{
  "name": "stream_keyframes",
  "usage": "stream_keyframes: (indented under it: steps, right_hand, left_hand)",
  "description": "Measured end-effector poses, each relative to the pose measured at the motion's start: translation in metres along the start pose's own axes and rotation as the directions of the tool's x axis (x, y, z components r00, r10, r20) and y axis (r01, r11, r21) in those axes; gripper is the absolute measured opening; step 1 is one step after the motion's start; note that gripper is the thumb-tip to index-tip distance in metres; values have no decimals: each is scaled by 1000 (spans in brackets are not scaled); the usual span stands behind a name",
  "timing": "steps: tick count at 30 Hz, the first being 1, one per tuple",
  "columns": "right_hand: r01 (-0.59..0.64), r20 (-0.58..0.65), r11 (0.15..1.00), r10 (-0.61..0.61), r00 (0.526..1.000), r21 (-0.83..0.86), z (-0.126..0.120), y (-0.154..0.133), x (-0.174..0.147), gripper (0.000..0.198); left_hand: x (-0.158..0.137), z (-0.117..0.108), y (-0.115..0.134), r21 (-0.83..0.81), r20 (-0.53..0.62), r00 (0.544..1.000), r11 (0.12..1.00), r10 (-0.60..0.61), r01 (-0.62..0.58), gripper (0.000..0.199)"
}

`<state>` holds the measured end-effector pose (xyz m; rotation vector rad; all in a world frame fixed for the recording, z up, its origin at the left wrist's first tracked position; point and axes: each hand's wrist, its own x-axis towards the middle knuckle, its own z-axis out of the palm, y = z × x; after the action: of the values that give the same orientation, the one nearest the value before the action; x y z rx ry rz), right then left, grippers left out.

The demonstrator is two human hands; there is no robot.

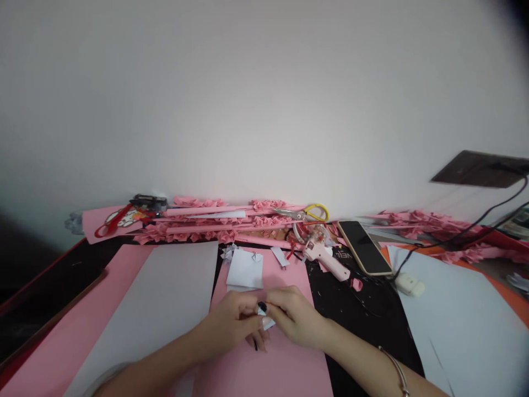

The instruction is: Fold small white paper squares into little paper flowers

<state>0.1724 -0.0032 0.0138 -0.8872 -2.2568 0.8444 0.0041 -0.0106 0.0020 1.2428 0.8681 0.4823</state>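
Close together over a pink paper sheet (264,375), both hands are closed on one small piece of white paper (268,324). My left hand (235,320) pinches it from the left with thumb and fingers. From the right, my right hand (295,317) grips its upper edge, and most of the piece is hidden by the fingers. Just beyond the hands lies a stack of white paper squares (244,269). Small folded white paper shapes (228,252) sit at the stack's upper left. A narrow white paper strip (280,257) rests to the right.
A pink glue gun (328,260) and a phone (366,248) lie at the right, near a white earbud case (409,284). Yellow-handled scissors (306,213) rest on pink paper flower stems (206,220) along the wall. Large white sheets (165,298) flank the work area, and black cables hang at right.
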Motion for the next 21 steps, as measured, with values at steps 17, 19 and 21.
stream_keyframes:
  steps: [17,19,21]
  right_hand:
    - [-77,-47,996,75,996,-42,8,-1,-9,19]
    - [-83,-54,996,80,995,-42,9,0,-9,20]
    - [-81,-61,996,78,995,-48,8,0,-9,17]
  left_hand:
    - [-6,2,1,608,-123,896,746,427,-272,11]
    - [-7,3,-2,648,-101,896,712,433,-271,13]
    - [-7,4,-4,660,-100,897,703,430,-263,13]
